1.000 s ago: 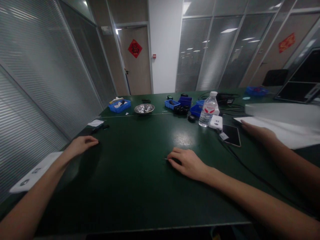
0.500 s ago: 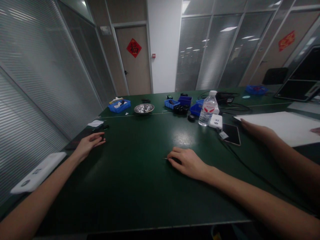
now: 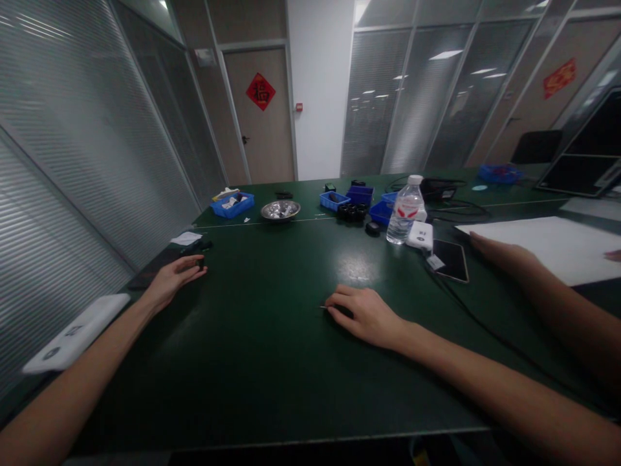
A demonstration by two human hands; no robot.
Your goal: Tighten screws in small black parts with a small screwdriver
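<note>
My left hand (image 3: 175, 277) is closed at the left side of the dark green table (image 3: 262, 375), with a small black piece (image 3: 200, 263) pinched between thumb and fingers. What kind of piece it is, I cannot tell. My right hand (image 3: 361, 314) rests on the tabletop right of the middle, fingers curled. A thin pale tip (image 3: 323, 307) pokes out from its fingertips toward the left; the rest of it is hidden by the fingers. Beyond my left hand lie a white paper (image 3: 187, 239) and some small dark items (image 3: 201, 246).
A metal bowl (image 3: 280, 210), blue trays (image 3: 233, 206) and black round parts (image 3: 352, 212) stand farther back. Right of these are a water bottle (image 3: 406, 210), a white power bank (image 3: 420, 235) and a phone (image 3: 451, 260). Another person's hand (image 3: 504, 255) rests on a white sheet (image 3: 557, 243).
My left hand has shifted very slightly to the right, and the black piece shows a little more. My right hand stays in the same place.
</note>
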